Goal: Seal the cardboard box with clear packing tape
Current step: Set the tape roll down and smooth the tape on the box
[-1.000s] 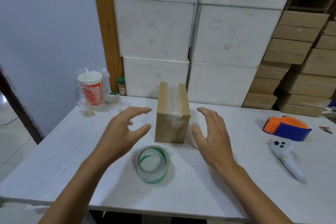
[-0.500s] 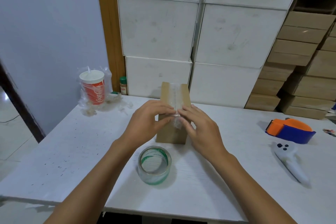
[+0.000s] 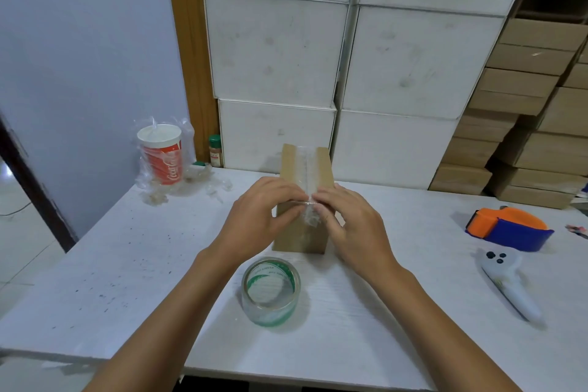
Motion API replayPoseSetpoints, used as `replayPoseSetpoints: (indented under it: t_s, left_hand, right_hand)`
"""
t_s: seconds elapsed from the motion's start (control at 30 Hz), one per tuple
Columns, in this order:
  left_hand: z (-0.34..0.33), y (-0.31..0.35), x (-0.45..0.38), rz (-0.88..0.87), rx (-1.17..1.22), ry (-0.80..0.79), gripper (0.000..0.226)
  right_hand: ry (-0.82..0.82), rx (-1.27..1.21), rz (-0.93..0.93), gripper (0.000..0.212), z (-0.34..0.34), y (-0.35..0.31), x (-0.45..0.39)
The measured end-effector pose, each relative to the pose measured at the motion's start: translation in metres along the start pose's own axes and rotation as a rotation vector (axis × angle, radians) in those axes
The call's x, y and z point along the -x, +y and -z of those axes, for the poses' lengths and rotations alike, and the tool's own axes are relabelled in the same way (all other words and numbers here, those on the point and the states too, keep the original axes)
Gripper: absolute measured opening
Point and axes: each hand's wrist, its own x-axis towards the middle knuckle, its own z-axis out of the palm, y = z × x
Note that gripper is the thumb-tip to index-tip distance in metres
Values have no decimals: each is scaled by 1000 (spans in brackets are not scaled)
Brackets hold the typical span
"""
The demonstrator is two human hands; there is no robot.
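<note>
A small brown cardboard box stands on the white table, a strip of clear tape running along its top seam and down its near face. My left hand and my right hand rest on the box's near top edge, fingertips pressing the crinkled tape end at the corner. The fingers hide the upper part of the near face. A roll of clear packing tape with a green-printed core lies flat on the table just in front of the box, touching neither hand.
An orange and blue tape dispenser and a white controller lie at the right. A red paper cup in a plastic bag and a small spice jar stand back left. White boxes and brown cartons are stacked behind the table.
A second ago both hands hovered open on either side of the box. They have closed in onto its near top edge and now press on the tape end. The box and roll stayed put.
</note>
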Motion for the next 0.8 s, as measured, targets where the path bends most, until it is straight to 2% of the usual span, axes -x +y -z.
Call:
replayPoseSetpoints:
  t_s: [0.1,0.3,0.6,0.8]
  left_hand:
    - [-1,2,-1,-8,-1,-16,28]
    - [-7,1,-2,-23,3,-7,20]
    - [-13,0,2,-39,10,99,17]
    - [-15,2,8,-41,24,96,16]
  right_hand:
    - [-29,25,-6,24,5,-7,0]
    - [43,17,58,20,-2,-2,2]
    - [179,-83,50,20,-12,-2,7]
    - [192,-103,-12,22,-21,0,12]
